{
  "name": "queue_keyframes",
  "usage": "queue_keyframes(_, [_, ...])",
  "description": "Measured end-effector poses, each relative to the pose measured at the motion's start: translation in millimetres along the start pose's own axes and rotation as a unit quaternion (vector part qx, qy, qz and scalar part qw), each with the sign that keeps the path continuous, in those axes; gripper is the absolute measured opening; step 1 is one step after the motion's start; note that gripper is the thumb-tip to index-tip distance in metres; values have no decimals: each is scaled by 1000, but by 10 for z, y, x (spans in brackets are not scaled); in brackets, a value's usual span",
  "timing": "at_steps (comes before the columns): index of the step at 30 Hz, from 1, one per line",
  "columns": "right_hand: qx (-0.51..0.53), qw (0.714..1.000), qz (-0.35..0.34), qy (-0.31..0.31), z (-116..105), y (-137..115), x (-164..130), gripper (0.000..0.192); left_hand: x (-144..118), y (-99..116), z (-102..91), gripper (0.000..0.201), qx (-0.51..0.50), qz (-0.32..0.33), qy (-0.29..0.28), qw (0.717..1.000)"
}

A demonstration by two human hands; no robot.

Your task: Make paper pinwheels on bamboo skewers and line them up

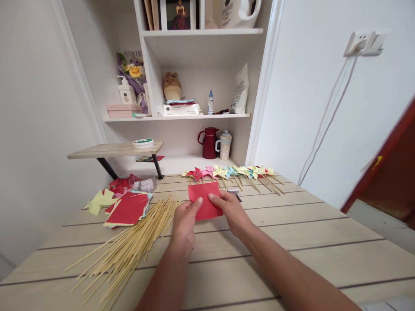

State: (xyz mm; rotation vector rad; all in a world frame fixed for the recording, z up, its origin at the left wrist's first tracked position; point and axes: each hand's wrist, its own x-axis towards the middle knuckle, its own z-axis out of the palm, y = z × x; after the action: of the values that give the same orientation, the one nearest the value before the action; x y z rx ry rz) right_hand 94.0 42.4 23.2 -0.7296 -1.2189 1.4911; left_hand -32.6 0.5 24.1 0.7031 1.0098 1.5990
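Note:
A square of red paper (207, 210) is held up above the table between both hands. My left hand (185, 220) grips its left side, thumb on the front face and fingers behind it. On the other side my right hand (231, 211) pinches the sheet the same way, its thumb near the middle. The fingers behind the paper are hidden. Left of my hands lies a spread of thin wooden sticks (139, 246). Just beyond the sticks is a stack of coloured paper squares (129, 208), a red one on top. A row of paper pinwheels (233, 172) on sticks lies behind the paper.
A pale yellow folded paper (101, 201) and red folded papers (123, 183) lie at the left, by a clear plastic bag (144, 185). A small raised shelf (113, 150) stands over the back left. A dark red jug (210, 143) and a cup (225, 146) stand at the back.

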Motion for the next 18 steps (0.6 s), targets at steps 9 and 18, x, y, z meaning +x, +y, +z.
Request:
queue_keyframes(9, [-131,981,-144,-3,-192,-227,-9,27,103,143,-180,27,-7,-9,58,998])
queue_keyframes(18, [-165,979,-49,-109,-180,-201,-25,28,110,98,-200,29,-18,-50,18,998])
